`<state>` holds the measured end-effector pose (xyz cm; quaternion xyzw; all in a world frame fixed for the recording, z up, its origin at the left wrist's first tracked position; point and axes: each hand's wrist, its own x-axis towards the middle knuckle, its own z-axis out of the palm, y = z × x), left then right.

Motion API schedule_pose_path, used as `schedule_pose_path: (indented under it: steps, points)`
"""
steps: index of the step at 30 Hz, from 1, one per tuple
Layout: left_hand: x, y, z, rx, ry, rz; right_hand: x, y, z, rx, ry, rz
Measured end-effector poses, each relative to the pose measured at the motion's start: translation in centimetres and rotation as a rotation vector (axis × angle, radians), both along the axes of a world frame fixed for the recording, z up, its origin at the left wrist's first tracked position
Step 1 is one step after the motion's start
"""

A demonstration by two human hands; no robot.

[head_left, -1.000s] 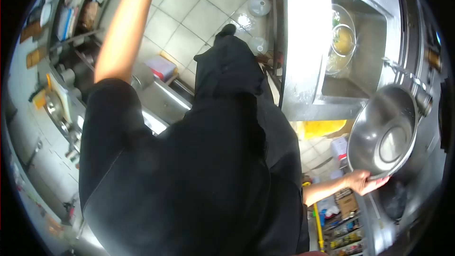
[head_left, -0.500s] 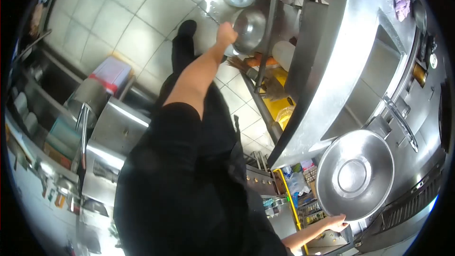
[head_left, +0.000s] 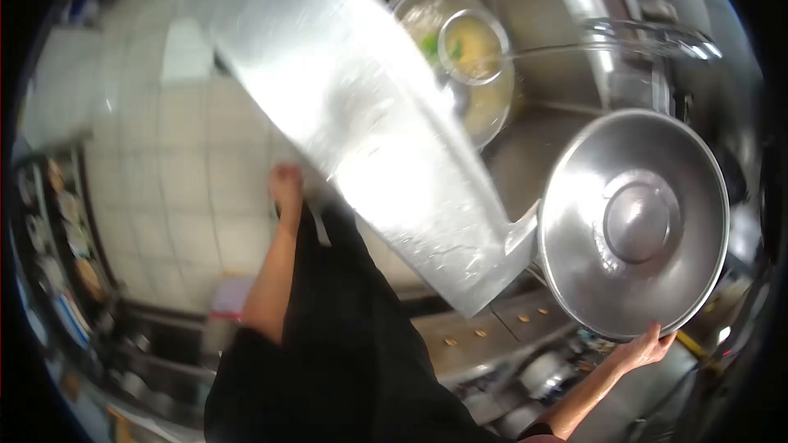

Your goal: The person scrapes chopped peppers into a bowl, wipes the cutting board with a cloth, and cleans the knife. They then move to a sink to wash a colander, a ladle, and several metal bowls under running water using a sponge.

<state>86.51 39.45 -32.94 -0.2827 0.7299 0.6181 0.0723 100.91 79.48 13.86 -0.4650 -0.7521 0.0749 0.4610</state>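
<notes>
A large stainless steel mixing bowl (head_left: 566, 279) is at the right, tilted with its hollow toward me. My right hand (head_left: 644, 351) is closed on its lower rim, thumb over the edge. The bowl is beside the counter corner and the sink (head_left: 542, 143). My left hand (head_left: 286, 184) hangs low over the floor by the counter edge. It is blurred, and I cannot make out whether its fingers hold anything. In the sink is a round basin (head_left: 502, 111) with yellowish contents and green leaves. A round strainer (head_left: 476, 47) lies over it.
A wet steel counter (head_left: 369, 148) runs diagonally across the view. The faucet (head_left: 648, 37) reaches over the sink. Below the counter corner are drawers or panels with knobs (head_left: 480, 333), and pots (head_left: 546, 373) stand beyond. Pale floor tiles (head_left: 185, 197) and shelves (head_left: 70, 230) are to the left.
My view has turned, bringing the basin and strainer in the sink into sight. My left hand has moved away from the steel vessel near the floor. My right hand still holds the bowl.
</notes>
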Motion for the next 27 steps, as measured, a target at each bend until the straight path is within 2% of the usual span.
schedule_pose_path:
  steps: [1, 2, 5, 6, 7, 8, 9, 10, 11, 12, 13, 14, 15, 16, 18, 19, 21, 22, 23, 24, 25, 26, 27]
  points:
    - [-0.1, -1.7, 1.5, 0.012, 0.120, 0.130, 0.0, 0.0, 0.7, 0.025, -0.061, 0.081]
    - [-2.4, -1.6, 7.5, -0.002, 0.270, 0.062, 0.4, 0.4, 1.1, 0.046, -0.133, 0.158]
    - [-8.7, 4.5, 23.3, -0.005, 0.633, -0.199, 2.6, 2.6, -0.1, 0.097, 0.121, 0.128]
    - [-9.7, 9.6, 28.5, 0.100, 0.732, -0.345, 2.0, 2.5, -0.5, 0.121, 0.145, 0.167]
    - [-10.3, 13.0, 30.3, 0.082, 0.853, -0.686, 0.8, 1.7, -0.8, 0.153, 0.164, 0.209]
    - [-9.7, 17.0, 32.6, 0.085, 0.835, -0.846, -0.8, 0.8, -0.7, 0.264, 0.087, 0.327]
    - [-9.3, 20.6, 33.4, 0.176, 0.826, -0.962, -1.9, 0.8, -0.5, 0.384, 0.004, 0.450]
    - [-9.4, 24.6, 33.4, 0.293, 0.728, -0.944, -2.0, 1.9, -2.1, 0.413, 0.052, 0.535]
    - [-10.6, 28.2, 32.9, 0.288, 0.644, -0.922, -1.6, 2.2, -3.4, 0.441, 0.094, 0.617]
    - [-12.4, 31.9, 31.5, 0.159, 0.741, -0.851, -1.2, 2.2, -2.8, 0.440, 0.106, 0.607]
    - [-14.5, 35.2, 30.2, 0.032, 0.837, -0.776, -1.2, 1.9, -2.1, 0.368, 0.108, 0.481]
    - [-16.5, 38.2, 29.3, -0.070, 0.866, -0.772, -0.8, 1.8, -1.7, 0.293, 0.107, 0.357]
    - [-18.1, 40.5, 28.5, -0.167, 0.889, -0.765, 0.2, 2.0, -1.7, 0.293, 0.108, 0.352]
    - [-19.6, 42.1, 27.7, -0.162, 0.891, -0.769, 1.6, 2.1, -1.9, 0.229, 0.131, 0.286]
    - [-21.0, 44.2, 26.8, -0.625, 0.763, -1.261, 4.1, 1.5, -2.1, 0.030, 0.276, 0.147]
    - [-20.5, 44.4, 26.2, -0.619, 0.756, -1.266, 5.1, 1.4, -2.1, 0.039, 0.292, 0.142]
    - [-18.2, 42.8, 25.7, -1.210, 0.879, -1.592, 7.3, 0.9, -1.3, 0.070, 0.219, 0.143]
    - [-18.5, 43.0, 23.3, -1.280, 1.024, -1.484, 8.0, 0.8, -0.6, 0.100, 0.149, 0.154]
    - [-18.1, 43.1, 23.9, -1.293, 1.006, -1.501, 8.2, 0.7, 0.2, 0.148, 0.122, 0.186]
    - [-17.4, 43.3, 23.5, -1.098, 1.020, -1.371, 7.7, -0.2, 1.6, 0.192, 0.123, 0.237]
    - [-16.0, 41.8, 27.4, -0.973, 0.811, -1.523, 7.5, -0.2, 1.9, 0.294, 0.148, 0.360]
    - [-15.0, 41.1, 28.9, -0.886, 0.632, -1.625, 8.4, 0.6, 2.0, 0.368, 0.134, 0.494]
    - [-13.4, 39.1, 30.2, -0.713, 0.594, -1.629, 7.3, 0.3, 2.6, 0.464, 0.113, 0.503]
